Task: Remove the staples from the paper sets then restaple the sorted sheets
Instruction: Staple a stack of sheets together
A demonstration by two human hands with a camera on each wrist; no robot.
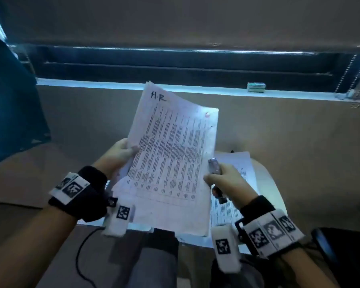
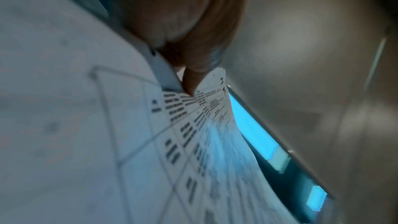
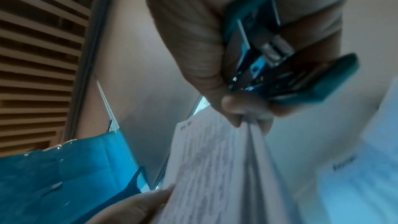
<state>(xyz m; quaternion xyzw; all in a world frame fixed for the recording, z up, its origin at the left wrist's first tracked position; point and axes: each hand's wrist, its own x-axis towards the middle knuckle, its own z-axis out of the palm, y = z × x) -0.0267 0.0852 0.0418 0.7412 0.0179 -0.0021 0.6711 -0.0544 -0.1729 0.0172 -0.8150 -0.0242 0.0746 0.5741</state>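
A stack of printed sheets (image 1: 170,154) marked "H.R" at the top is held up in the air between both hands. My left hand (image 1: 121,152) grips its left edge, thumb on the front page (image 2: 189,83). My right hand (image 1: 220,175) pinches the stack's right edge (image 3: 247,125) with thumb and fingertip while its other fingers are curled round a dark blue stapler (image 3: 280,67), whose metal nose (image 1: 214,166) sticks up beside the paper. More printed sheets (image 1: 235,183) lie on the small white table (image 1: 270,190) under my right hand.
A small box (image 1: 256,87) sits on the window ledge at the back right. A blue curtain (image 1: 10,104) hangs at the left. A black cable (image 1: 81,256) loops down by my knee, and a dark chair edge (image 1: 328,246) shows at lower right.
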